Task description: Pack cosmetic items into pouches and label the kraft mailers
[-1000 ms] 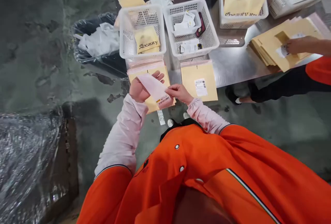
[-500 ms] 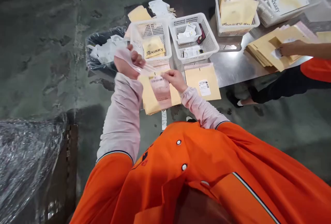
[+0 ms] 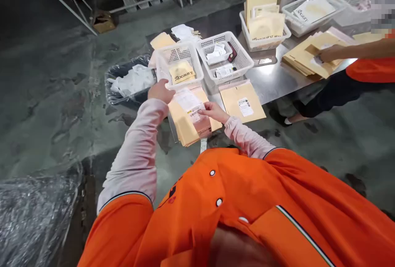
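My right hand [image 3: 212, 112] pinches the lower, barcoded end of a white shipping label [image 3: 188, 100]. My left hand [image 3: 160, 91] is closed at the label's upper end, beside the front rim of a white basket [image 3: 197, 78]. The label lies stretched over the top of a stack of yellow padded envelopes [image 3: 184, 125] at the table's near edge. A second yellow envelope [image 3: 234, 98], with a label stuck on it, lies just right of the stack. My orange vest and pink sleeves fill the lower frame.
A black-bagged bin [image 3: 119, 73] of white paper scraps stands left of the table. A second white basket [image 3: 243, 58] holds papers. Further baskets [image 3: 265, 44] of envelopes stand behind. A co-worker's hand [image 3: 327, 53] rests on another envelope stack [image 3: 300, 59]. Crumpled plastic wrap [image 3: 31, 217] lies lower left.
My left hand came down from its raised pull toward the basket rim. The label, held up in the air before, now lies stretched over the envelope stack. My view tilted up.
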The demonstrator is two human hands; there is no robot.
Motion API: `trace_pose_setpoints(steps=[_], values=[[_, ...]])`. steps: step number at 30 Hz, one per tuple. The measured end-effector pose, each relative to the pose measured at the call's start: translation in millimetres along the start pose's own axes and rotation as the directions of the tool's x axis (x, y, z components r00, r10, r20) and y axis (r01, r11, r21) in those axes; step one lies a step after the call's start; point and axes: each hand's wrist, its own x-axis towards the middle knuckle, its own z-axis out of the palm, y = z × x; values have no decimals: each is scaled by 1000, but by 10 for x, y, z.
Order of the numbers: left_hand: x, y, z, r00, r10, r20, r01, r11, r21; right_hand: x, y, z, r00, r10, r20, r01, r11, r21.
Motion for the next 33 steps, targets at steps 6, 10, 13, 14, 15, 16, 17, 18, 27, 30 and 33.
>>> trace_pose_setpoints(steps=[6, 10, 13, 14, 15, 16, 17, 18, 27, 30, 33], values=[[-169, 210, 142, 870, 163, 465, -142, 987, -81, 24, 34, -27, 986, -24, -164, 15, 998, -59], [121, 214, 269, 841, 204, 501, -87, 965, -246, -161, 70, -116, 981, 9, -194, -7, 1000, 8], [409, 182, 340, 843, 129, 522, 38, 954, -297, -466, 212, -124, 960, 95, -265, -94, 995, 16], [481, 195, 377, 829, 103, 550, 78, 952, -296, -556, 270, -119, 943, 111, -314, -113, 993, 12], [539, 221, 425, 805, 88, 586, 108, 951, -290, -627, 325, -116, 922, 116, -369, -124, 992, 3], [584, 259, 484, 776, 81, 626, 127, 952, -280, -677, 372, -116, 898, 112, -426, -129, 992, -10], [623, 305, 552, 745, 81, 662, 137, 953, -271, -702, 409, -124, 871, 103, -480, -131, 991, -25], [664, 353, 627, 715, 85, 694, 143, 954, -264, -705, 433, -141, 844, 92, -528, -133, 990, -40], [2250, 772, 1261, 959, -13, 283, 91, 960, -266, -390, 433, -642, 540, 244, -805, -161, 969, 186], [3054, 995, 1592, 995, 104, -12, -104, 968, -228, -356, 626, -690, 595, 309, -742, -198, 951, 237], [3572, 1151, 2051, 941, 313, 129, -312, 950, -26, -363, 818, -649, 603, 401, -689, -236, 915, 327]])
